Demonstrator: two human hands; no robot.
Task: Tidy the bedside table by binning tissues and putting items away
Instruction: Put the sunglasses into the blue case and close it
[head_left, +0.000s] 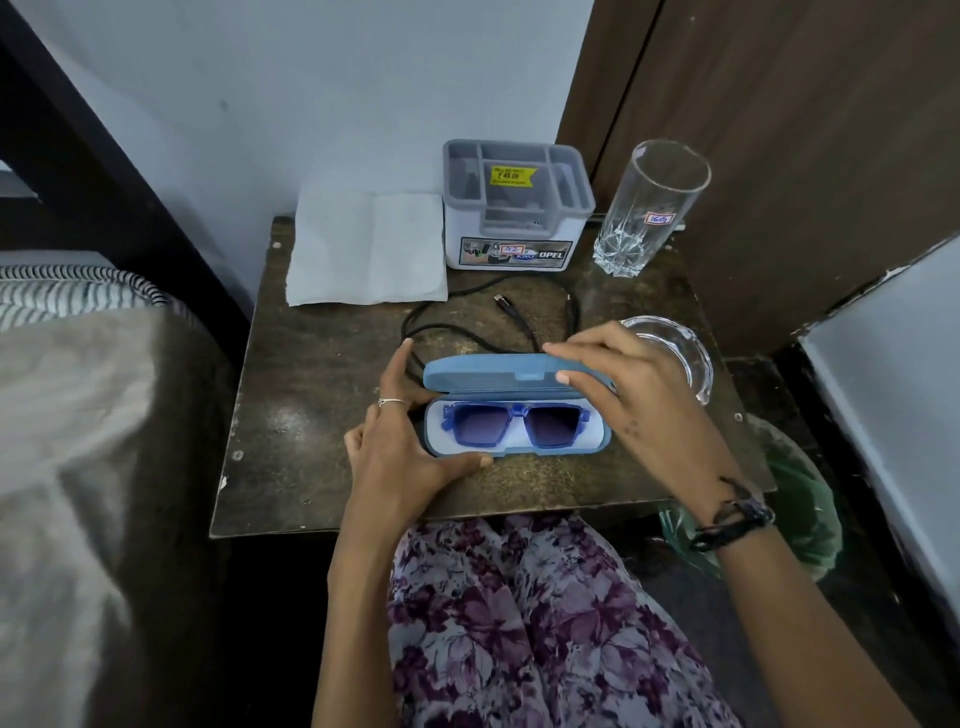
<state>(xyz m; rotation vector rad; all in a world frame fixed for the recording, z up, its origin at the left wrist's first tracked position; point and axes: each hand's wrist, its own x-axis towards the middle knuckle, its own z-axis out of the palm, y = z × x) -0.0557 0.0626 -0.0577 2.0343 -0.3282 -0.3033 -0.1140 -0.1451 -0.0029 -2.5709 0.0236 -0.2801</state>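
Small dark table (322, 467) by the bed. Dead centre, shades (511, 422) sit in the case (519, 452); left hand (402, 447) grips its base, right hand (613, 379) pinches the lid, half shut. Still out: cable (467, 322), tissue (363, 249) at 11 o'clock, glass (649, 208) at 1.

A striped pillow (78, 291) lies on the bed (78, 441).

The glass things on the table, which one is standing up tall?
The tall drinking glass at the back right, with a sticker. The glass ashtray is low and wide.
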